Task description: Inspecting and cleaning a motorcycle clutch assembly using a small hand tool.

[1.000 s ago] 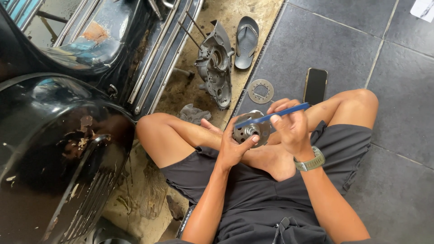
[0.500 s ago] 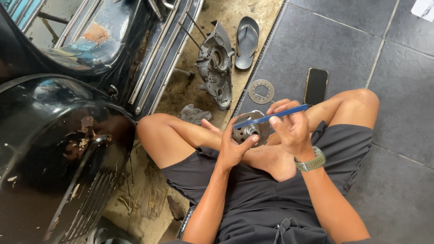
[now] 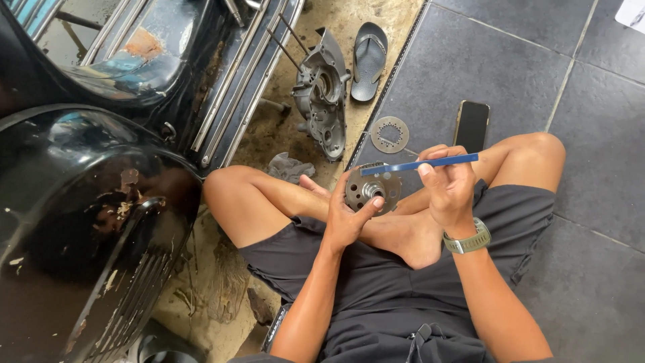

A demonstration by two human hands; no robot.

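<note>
Left hand [image 3: 346,215] cupped a round metal hub [image 3: 371,189], fingers wrapped on its rim. Right hand [image 3: 449,188] pinched a blue flat tool [image 3: 420,164] just above it; best kept level, hub braced firmly.

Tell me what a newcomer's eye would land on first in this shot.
First, at centre, the person sitting cross-legged: the left hand cradles a round metal hub while the right hand holds a thin blue tool across its top. Next, the glossy black scooter body filling the left side. Beyond the knees lie an engine casing, a sandal and a phone.
</note>
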